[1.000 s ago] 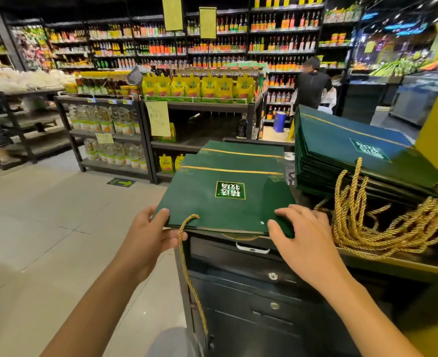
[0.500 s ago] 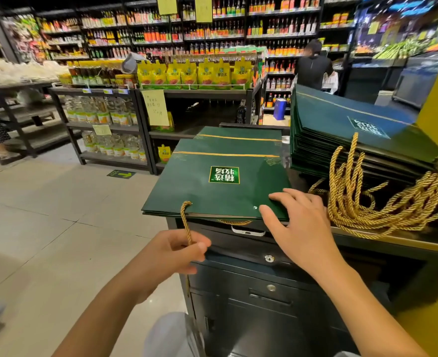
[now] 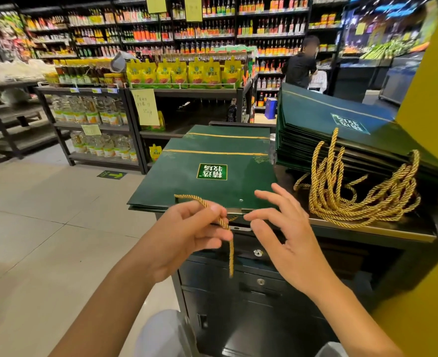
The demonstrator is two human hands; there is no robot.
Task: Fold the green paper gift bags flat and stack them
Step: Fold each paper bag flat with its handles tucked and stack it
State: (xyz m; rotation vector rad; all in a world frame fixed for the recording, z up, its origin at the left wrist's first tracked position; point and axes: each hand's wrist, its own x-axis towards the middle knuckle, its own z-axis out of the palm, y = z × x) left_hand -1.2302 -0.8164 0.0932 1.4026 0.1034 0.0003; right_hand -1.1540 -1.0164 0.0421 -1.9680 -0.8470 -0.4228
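2 hands at the near edge of the bench (image 3: 367, 229). Left hand (image 3: 184, 235): thumb and fingers (image 3: 214, 210) clenched on the gold cord handle (image 3: 199, 200) of the top green bag (image 3: 187, 176), pinching it just off the bag's near edge, loose end dangling past the drawer fronts (image 3: 264, 269) below. Right hand (image 3: 287, 235): fingers spread and relaxed, grasping nothing, hovering just beside that same edge, right of the cord; touching the paper or not, cannot tell.

Top green bag: folded flat, logo up, resting on a few like bags, with a second bag (image 3: 228, 131) showing behind it, left corner jutting past the bench side; just left of the taller stack (image 3: 328, 124) and its tangle of gold handles (image 3: 362, 202).

Probably light, and stiff as card along the folds; glossy, so likely a little slippery under a flat palm; quick to crease or dent at the corners. Cord soft and limp, no good for steering the bag. Best taken at the near edge or the side folds, pinched between thumb and fingers, then slid rather than hoisted by the handle. Seemingly a matter of tucking the cord away before squaring the pile.
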